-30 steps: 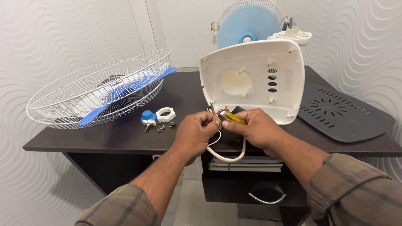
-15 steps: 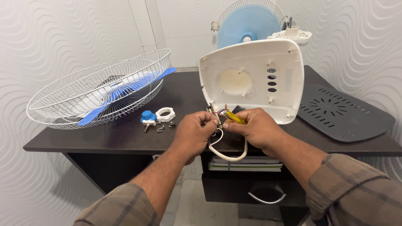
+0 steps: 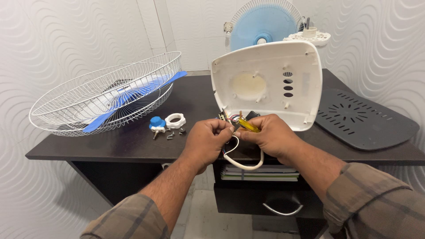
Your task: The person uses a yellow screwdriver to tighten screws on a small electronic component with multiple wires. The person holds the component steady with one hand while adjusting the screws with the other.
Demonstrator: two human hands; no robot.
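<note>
A white plastic fan base shell [image 3: 270, 84] stands tilted on its edge on the dark desk [image 3: 133, 141], its hollow inside facing me. Thin coloured wires [image 3: 229, 118] and a white cable [image 3: 245, 164] come out at its lower left. My left hand [image 3: 208, 139] pinches the wires beside a small switch part. My right hand [image 3: 270, 135] holds a yellow-handled tool [image 3: 248, 126] with its tip at those wires. The cable loops down below both hands, over the desk's front edge.
A white wire fan guard [image 3: 79, 104] with a blue fan blade [image 3: 133, 95] in it lies at the left. A blue knob [image 3: 157, 123], a white ring nut [image 3: 175, 120] and small screws lie beside it. A dark vented plate [image 3: 367, 121] lies right. An assembled fan [image 3: 263, 24] stands behind.
Both hands stay at the wires with only slight finger movement. The shell and the cable loop are in the same place.
</note>
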